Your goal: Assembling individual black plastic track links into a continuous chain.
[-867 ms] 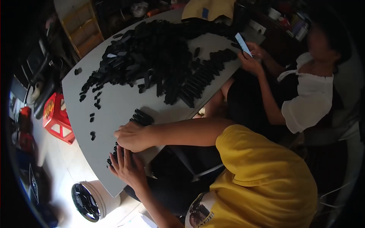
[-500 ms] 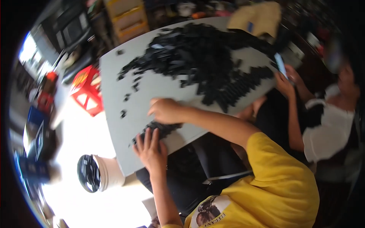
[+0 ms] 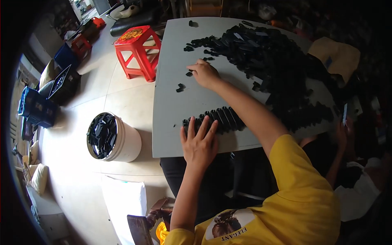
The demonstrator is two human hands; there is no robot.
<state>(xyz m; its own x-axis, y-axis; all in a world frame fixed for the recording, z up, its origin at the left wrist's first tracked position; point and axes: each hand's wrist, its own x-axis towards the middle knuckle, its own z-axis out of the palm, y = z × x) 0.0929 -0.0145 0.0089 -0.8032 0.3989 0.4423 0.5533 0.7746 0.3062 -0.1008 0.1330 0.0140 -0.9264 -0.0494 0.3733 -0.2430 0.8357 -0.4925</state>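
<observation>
A row of narrow black plastic pieces (image 3: 223, 117) stands packed side by side near the table's front edge. Over its left end lies my left hand (image 3: 200, 143), palm down, fingers spread and touching the pieces. My right arm stretches out across the table. The right hand (image 3: 205, 75) is closed, with thumb and index finger brought together beside a small black piece (image 3: 189, 74); whether they grip anything is hidden. Nearer to me lies another loose black piece (image 3: 180, 87). Beyond the right hand spreads a large heap of similar black pieces (image 3: 249, 49).
Left of the grey table (image 3: 167, 122) are a red plastic stool (image 3: 141, 53) and a white bucket (image 3: 130, 141) full of black pieces. Brown paper (image 3: 339, 55) lies at the table's far right. At right, another person holds a phone (image 3: 345, 114).
The view has turned and grown sharper. My right hand has moved farther from the left one, toward the scattered pieces. My left hand stays on the row.
</observation>
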